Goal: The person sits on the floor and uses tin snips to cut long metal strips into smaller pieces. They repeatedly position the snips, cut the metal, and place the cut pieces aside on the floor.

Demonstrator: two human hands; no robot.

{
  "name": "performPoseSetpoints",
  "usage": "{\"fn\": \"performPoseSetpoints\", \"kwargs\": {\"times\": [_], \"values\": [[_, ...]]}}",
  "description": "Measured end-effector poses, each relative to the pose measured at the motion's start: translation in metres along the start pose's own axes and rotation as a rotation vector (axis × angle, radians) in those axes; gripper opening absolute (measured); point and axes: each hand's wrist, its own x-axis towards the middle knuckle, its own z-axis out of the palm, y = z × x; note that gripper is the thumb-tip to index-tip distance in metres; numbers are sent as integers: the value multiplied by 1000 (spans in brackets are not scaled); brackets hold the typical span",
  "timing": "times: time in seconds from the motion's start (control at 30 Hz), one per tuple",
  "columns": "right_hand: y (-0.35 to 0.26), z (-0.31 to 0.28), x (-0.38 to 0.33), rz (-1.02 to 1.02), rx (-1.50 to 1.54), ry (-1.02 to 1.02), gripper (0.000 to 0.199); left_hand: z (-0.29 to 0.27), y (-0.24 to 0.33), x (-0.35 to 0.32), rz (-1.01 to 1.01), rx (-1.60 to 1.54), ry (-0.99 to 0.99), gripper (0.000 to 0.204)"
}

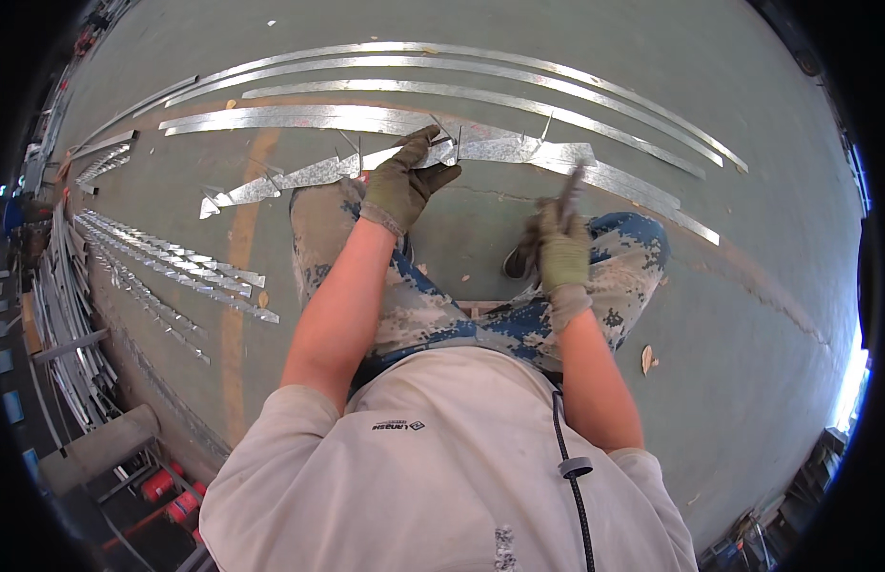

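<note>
A jagged sheet-metal strip [404, 160], long axis running left-right across upper centre, is gripped by the gloved left hand [401, 183]; snips [564, 195] are clasped in the right hand [559, 250]. Bare floor [747, 315] lies rightward.

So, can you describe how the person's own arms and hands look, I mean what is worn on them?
Both hands wear worn olive-green fabric work gloves with lighter knitted cuffs at the wrists: the left hand and the right hand. The forearms are bare. Short sleeves of a pale beige T-shirt cover the upper arms. A thin black cable with a grey clip runs down beside the right arm.
</note>
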Motion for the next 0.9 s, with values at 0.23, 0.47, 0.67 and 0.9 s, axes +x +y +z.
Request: {"fn": "performPoseSetpoints", "kwargs": {"times": [0.23,0.47,0.67,0.9], "values": [[-50,-40,40,34,436,130,27,1,6,-29,2,22,-55,29],[-45,-46,49,-68,432,6,17,-3,5,-43,-34,-178,-303,42],[-56,-42,46,-51,426,-100,18,-12,-22,-37,-135,-51,-580,55],[-44,-44,55,-27,418,-140,19,42,-45,-7,-122,-89,-433,56]]}}
